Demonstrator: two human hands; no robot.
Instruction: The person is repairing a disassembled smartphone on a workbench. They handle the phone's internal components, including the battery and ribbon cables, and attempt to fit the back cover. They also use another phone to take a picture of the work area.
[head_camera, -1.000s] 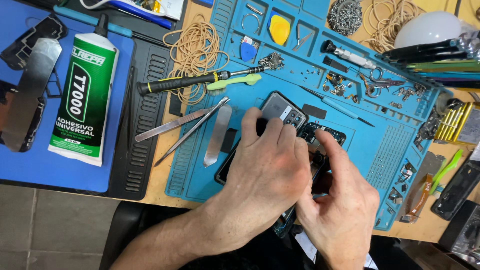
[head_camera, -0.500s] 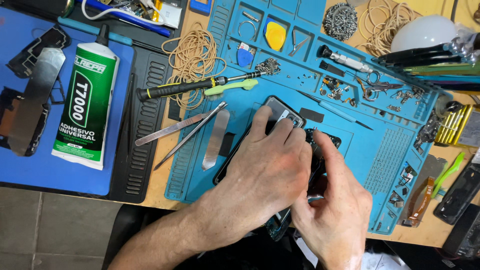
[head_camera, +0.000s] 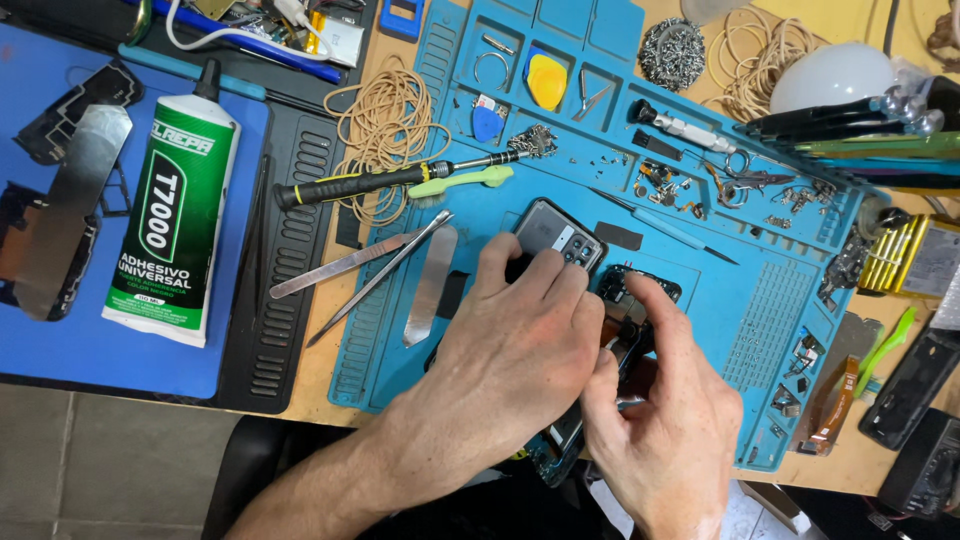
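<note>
My left hand (head_camera: 515, 355) lies flat over a grey phone back cover (head_camera: 556, 233) with a camera cluster, pressing it onto the blue work mat (head_camera: 700, 300). Beside it, my right hand (head_camera: 665, 420) has its fingertips on the opened phone body (head_camera: 632, 290), whose dark inner parts show near the index finger. Most of the phone is hidden under both hands. Its lower end (head_camera: 555, 455) sticks out below my left palm.
Steel tweezers (head_camera: 375, 275) and a flat metal pry tool (head_camera: 430, 285) lie left of my hands. A black-and-yellow screwdriver (head_camera: 380, 180), a green brush, rubber bands (head_camera: 385, 125), loose screws and small parts sit on the mat. A white-and-green glue tube (head_camera: 175, 215) rests on a blue pad at left.
My view has shifted slightly, so everything sits a little lower in the frame. Both hands stay on the phone; the right fingers have moved slightly along the opened body.
</note>
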